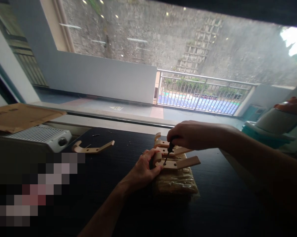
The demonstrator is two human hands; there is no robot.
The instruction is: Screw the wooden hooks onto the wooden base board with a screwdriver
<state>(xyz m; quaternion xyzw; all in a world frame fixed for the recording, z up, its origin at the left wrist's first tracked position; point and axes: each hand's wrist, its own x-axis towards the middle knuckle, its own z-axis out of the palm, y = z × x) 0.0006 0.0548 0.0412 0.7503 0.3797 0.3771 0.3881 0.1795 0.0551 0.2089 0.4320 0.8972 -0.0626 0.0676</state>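
Observation:
My right hand [181, 135] is closed round the handle of a screwdriver [170, 148], whose shaft slants down to a hole in the nearest wooden hook [180, 163]. The curled left end of that hook is gripped by my left hand [147, 164], thumb in front. Two holes show along its flat middle, and its right arm rises at an angle. Behind it more wooden hooks [161, 143] sit in a row on a plastic-wrapped, straw-coloured block [175, 184]. Whether a screw is under the screwdriver tip is too small to tell.
Another wooden hook [93, 150] lies on the dark table [128, 148] to the left, near a small metal piece [96, 135]. At far left are a white ribbed device [43, 136] and a brown envelope [22, 115]. A window runs behind the table.

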